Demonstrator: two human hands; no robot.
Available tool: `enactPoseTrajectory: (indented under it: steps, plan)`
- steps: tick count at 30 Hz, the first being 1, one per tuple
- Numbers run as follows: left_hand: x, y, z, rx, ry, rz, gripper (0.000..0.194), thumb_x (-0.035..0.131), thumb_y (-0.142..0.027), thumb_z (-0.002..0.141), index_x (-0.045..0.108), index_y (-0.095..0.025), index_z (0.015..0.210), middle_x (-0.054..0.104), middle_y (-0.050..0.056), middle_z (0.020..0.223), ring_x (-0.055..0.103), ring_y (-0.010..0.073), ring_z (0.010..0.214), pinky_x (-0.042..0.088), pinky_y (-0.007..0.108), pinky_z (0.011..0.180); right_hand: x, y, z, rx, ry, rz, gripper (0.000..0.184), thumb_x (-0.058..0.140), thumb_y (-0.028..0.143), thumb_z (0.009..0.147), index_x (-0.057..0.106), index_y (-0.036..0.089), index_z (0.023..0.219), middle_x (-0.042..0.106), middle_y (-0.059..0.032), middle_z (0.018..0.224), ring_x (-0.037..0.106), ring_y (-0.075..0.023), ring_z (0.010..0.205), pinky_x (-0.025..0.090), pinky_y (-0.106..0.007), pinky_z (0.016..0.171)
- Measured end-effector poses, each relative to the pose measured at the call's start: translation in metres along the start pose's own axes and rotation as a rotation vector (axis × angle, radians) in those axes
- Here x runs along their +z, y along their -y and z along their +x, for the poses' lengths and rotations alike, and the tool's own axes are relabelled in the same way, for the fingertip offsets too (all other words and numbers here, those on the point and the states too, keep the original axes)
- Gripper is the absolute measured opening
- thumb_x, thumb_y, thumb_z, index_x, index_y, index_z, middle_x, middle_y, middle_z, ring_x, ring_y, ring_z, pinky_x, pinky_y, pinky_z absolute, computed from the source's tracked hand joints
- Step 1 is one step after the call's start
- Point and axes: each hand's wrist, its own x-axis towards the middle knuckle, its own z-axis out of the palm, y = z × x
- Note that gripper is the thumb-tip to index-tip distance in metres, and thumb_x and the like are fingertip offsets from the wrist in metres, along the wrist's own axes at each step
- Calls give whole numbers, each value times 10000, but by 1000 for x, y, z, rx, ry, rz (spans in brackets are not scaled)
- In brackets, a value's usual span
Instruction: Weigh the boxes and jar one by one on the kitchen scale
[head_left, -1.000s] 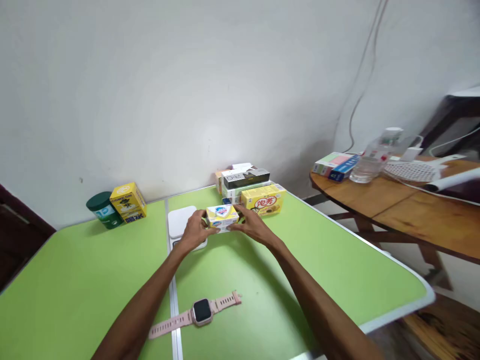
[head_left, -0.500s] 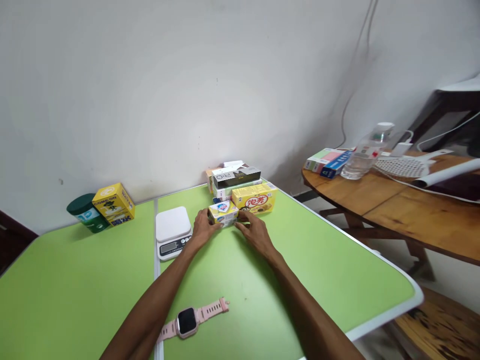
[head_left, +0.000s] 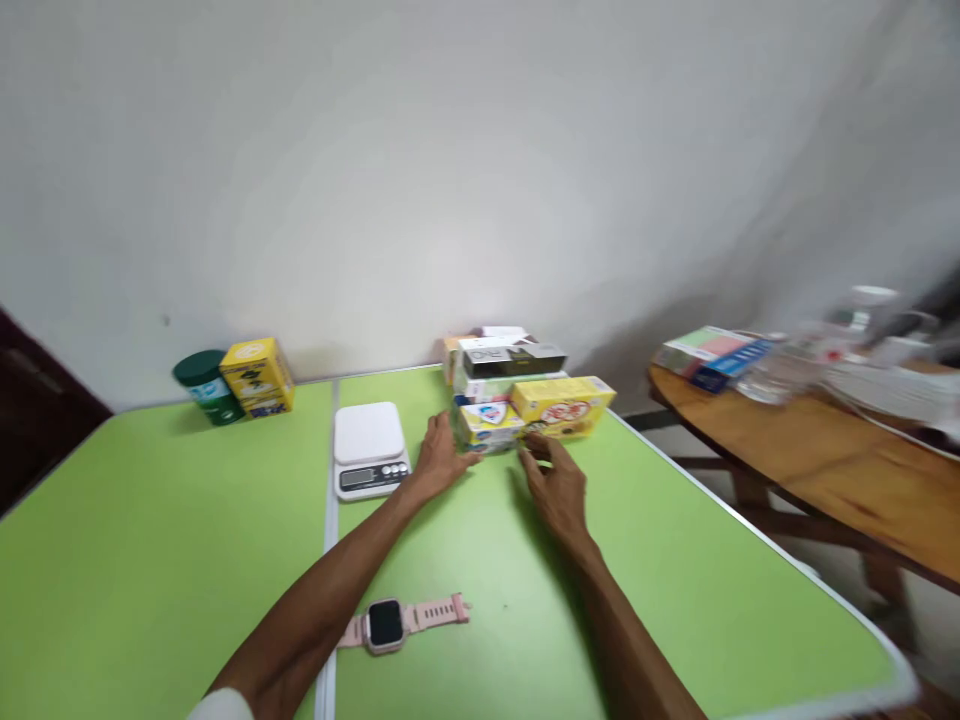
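A small yellow and white soap box [head_left: 491, 428] sits on the green table against a larger yellow snack box [head_left: 566, 408]. Just left of the soap box is my left hand [head_left: 442, 455], its fingers spread and its thumb near the front lower edge. My right hand [head_left: 553, 485] is at the box's right front corner, thumb and fingers apart and slightly curled. Neither hand grips the box; whether the fingertips still touch it I cannot tell. Behind stand several stacked boxes, a black one [head_left: 514, 359] on top.
A white kitchen scale [head_left: 369, 435] stands left of my left hand. A pink-strapped smartwatch [head_left: 385, 626] lies near my left forearm. Farther left are a green canister [head_left: 210, 388] and a yellow box [head_left: 259, 378]. On the right, a wooden table [head_left: 795, 450] holds boxes and a blurred bottle.
My hands have loosened from the sides of the soap box, the right one drawing slightly away. The view has swung left, so everything appears farther right. The soap box stays beside the snack box.
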Motion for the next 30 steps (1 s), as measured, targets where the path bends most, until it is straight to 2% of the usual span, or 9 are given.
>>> enactPoseTrajectory:
  steps: [4, 7, 11, 14, 16, 19, 23, 25, 30]
  plan:
    - [-61, 9, -42, 186, -67, -30, 689, 823, -330, 795, 522, -258, 1410, 591, 106, 1363, 665, 171, 916, 614, 312, 732, 14, 39, -12, -175, -40, -33, 321, 606, 457, 904, 696, 201, 1075, 768, -122, 1043, 725, -255, 860, 605, -405, 730]
    - [-137, 40, -66, 220, -342, 71, 551, 735, -302, 867, 540, -265, 1382, 617, 91, 1280, 648, 172, 933, 607, 314, 751, 45, 93, -22, -318, 113, 46, 254, 614, 414, 940, 707, 215, 1068, 763, -96, 1014, 713, -226, 839, 604, -384, 758]
    - [-238, 112, -84, -19, -749, 186, 581, 718, -275, 845, 507, -207, 1383, 539, 145, 1335, 633, 237, 1061, 595, 436, 909, 124, 161, -44, -318, 494, 239, 267, 608, 419, 946, 690, 215, 1097, 754, -94, 1021, 714, -229, 869, 605, -376, 755]
    - [-281, 163, -82, -181, -901, 132, 660, 722, -298, 837, 451, -198, 1430, 489, 158, 1355, 625, 270, 1142, 556, 503, 1015, 201, 189, -55, -207, 712, 342, 360, 638, 470, 907, 658, 213, 1158, 744, -115, 1099, 718, -262, 976, 608, -414, 819]
    - [-295, 184, -74, -199, -932, 86, 689, 719, -327, 845, 418, -203, 1453, 481, 157, 1352, 616, 280, 1182, 531, 512, 1059, 252, 200, -51, -151, 752, 357, 528, 690, 545, 848, 622, 205, 1246, 695, -171, 1276, 686, -315, 1132, 599, -465, 887]
    - [-305, 194, -58, -193, -993, 84, 748, 721, -376, 851, 367, -180, 1480, 459, 189, 1384, 581, 309, 1251, 484, 526, 1113, 317, 215, -21, -128, 680, 333, 933, 774, 668, 726, 473, 189, 1468, 486, -243, 1555, 545, -390, 1368, 540, -542, 1027]
    - [-307, 187, -44, -75, -1052, 230, 731, 692, -450, 883, 372, -161, 1473, 485, 216, 1406, 514, 349, 1337, 416, 558, 1167, 371, 235, 31, -119, 667, 291, 1261, 879, 690, 571, 314, 187, 1580, 332, -246, 1664, 362, -417, 1520, 406, -587, 1183]
    - [-303, 182, -41, 21, -997, 288, 686, 662, -448, 910, 385, -176, 1476, 524, 206, 1399, 517, 342, 1343, 413, 546, 1172, 385, 240, 46, -82, 737, 330, 1251, 927, 640, 512, 363, 196, 1536, 400, -231, 1631, 401, -412, 1500, 411, -583, 1187]
    - [-281, 177, -24, 110, -814, 269, 646, 565, -406, 973, 363, -162, 1536, 496, 229, 1502, 476, 318, 1438, 380, 497, 1214, 400, 240, 45, 0, 922, 556, 888, 963, 454, 516, 521, 223, 1251, 705, -151, 1310, 682, -339, 1210, 557, -527, 1044]
